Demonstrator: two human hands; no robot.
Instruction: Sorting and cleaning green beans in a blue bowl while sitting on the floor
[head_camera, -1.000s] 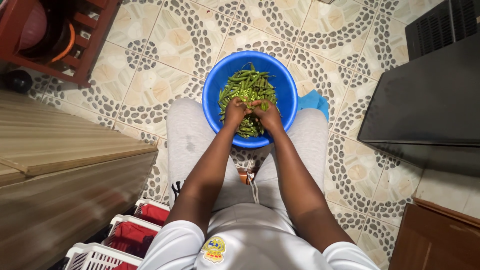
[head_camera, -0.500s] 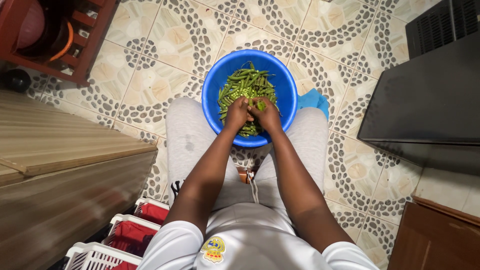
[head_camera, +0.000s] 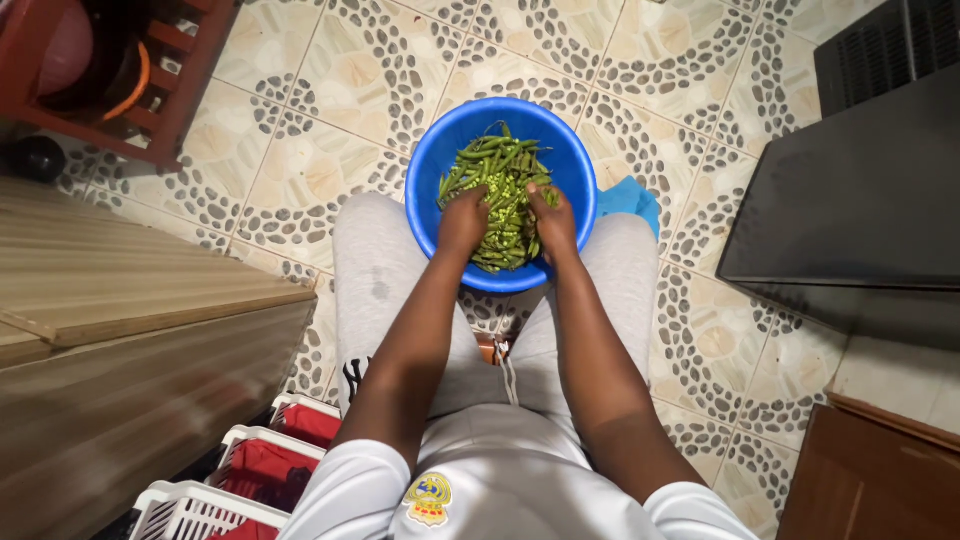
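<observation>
Two bare hands are working inside one blue bowl (head_camera: 428, 165), and the scene is laying itself out from left to right like this. At the far left a wooden counter (head_camera: 130, 330) is filling the edge of the view, with a red shelf unit (head_camera: 175, 90) above it and white crates with red lining (head_camera: 240, 480) sitting below by the person's hip. Moving inward, the left hand (head_camera: 463, 222) is reaching into the near side of the bowl, its fingers curled down into the pile of green pods (head_camera: 497, 175); it appears to be closing on pods, though exactly what it is gripping is hidden under the knuckles. The bowl is resting between the person's knees on grey trousers (head_camera: 375, 280), over a patterned tile floor (head_camera: 330, 90). Just right of centre the right hand (head_camera: 553, 218) is pressing into the same pile, fingers bent and half closed among the pods, and again I cannot tell whether it is pinching one pod or several. Judging by the heap, the sorting or trimming is looking well short of finished: most pods are lying whole and long, with a paler patch of small bits gathering between the hands. Farther right a blue cloth (head_camera: 632, 198) is peeking out behind the knee, and a dark cabinet (head_camera: 860, 190) is standing at the edge.
</observation>
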